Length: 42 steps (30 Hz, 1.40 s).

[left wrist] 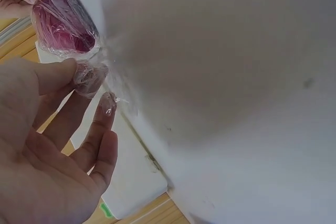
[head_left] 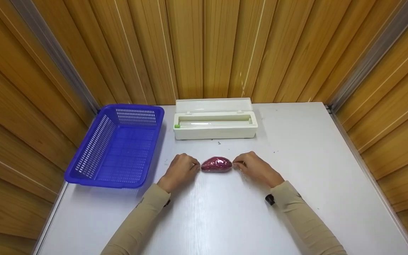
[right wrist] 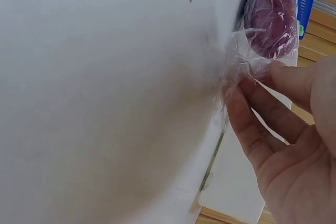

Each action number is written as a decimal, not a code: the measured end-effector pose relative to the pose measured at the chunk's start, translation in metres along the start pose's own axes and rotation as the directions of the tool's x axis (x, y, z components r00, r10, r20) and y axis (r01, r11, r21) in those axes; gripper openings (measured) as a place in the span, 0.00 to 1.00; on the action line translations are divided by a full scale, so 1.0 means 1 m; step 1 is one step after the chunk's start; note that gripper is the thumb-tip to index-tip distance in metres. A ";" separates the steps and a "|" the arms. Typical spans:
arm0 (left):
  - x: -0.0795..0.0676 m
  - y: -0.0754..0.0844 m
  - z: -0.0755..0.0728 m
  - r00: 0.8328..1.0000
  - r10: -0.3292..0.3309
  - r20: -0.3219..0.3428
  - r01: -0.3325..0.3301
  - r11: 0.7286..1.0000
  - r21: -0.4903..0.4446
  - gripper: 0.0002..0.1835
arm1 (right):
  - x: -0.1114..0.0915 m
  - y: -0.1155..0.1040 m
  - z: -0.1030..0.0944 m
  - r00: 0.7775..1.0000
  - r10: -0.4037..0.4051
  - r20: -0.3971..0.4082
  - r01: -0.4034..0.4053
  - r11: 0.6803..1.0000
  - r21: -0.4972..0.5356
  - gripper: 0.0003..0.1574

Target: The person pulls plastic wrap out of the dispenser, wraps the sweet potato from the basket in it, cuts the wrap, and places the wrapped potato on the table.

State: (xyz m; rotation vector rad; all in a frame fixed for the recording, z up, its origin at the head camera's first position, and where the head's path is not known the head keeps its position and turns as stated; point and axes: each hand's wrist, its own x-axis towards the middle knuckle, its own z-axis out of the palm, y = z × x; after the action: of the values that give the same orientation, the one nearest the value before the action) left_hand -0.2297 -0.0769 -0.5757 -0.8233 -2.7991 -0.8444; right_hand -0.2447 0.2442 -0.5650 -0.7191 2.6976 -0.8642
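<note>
A dark red, oblong item (head_left: 216,164), like a root vegetable, lies on the white table wrapped in shiny cling film. My left hand (head_left: 182,170) pinches the loose film (left wrist: 90,78) at its left end between thumb and fingers. At the right end, my right hand (head_left: 257,169) pinches the other film tail (right wrist: 240,61). In both wrist views the film is bunched and crinkled at the fingertips, close over the tabletop. The item sits between the two hands, and its exact kind is blurred by the film.
Behind the hands stands a white cling film dispenser box (head_left: 215,132), lid raised, a roll inside and a green slider (head_left: 177,126) on its edge. A blue plastic basket (head_left: 151,141) is at the left. Wood-patterned walls (head_left: 218,46) enclose the table (head_left: 317,141) on three sides.
</note>
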 end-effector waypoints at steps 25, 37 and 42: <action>0.010 -0.001 0.010 1.000 -0.009 0.016 0.010 0.998 -0.063 0.08 | 0.011 -0.012 0.013 0.991 0.103 -0.080 -0.099 0.994 0.054 0.08; 0.009 0.001 0.005 0.999 -0.031 -0.010 0.029 0.995 -0.096 0.07 | 0.008 -0.016 0.010 0.994 0.058 -0.090 -0.047 0.992 0.118 0.14; 0.010 0.000 0.003 0.998 -0.056 -0.026 0.049 0.977 -0.207 0.07 | 0.005 -0.015 0.010 0.993 0.065 -0.100 -0.048 0.985 0.163 0.14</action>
State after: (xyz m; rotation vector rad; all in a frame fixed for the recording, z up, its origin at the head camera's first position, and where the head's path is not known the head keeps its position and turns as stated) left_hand -0.2377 -0.0708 -0.5762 -0.7575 -2.7495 -1.1613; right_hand -0.2395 0.2263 -0.5639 -0.5739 2.6846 -1.1187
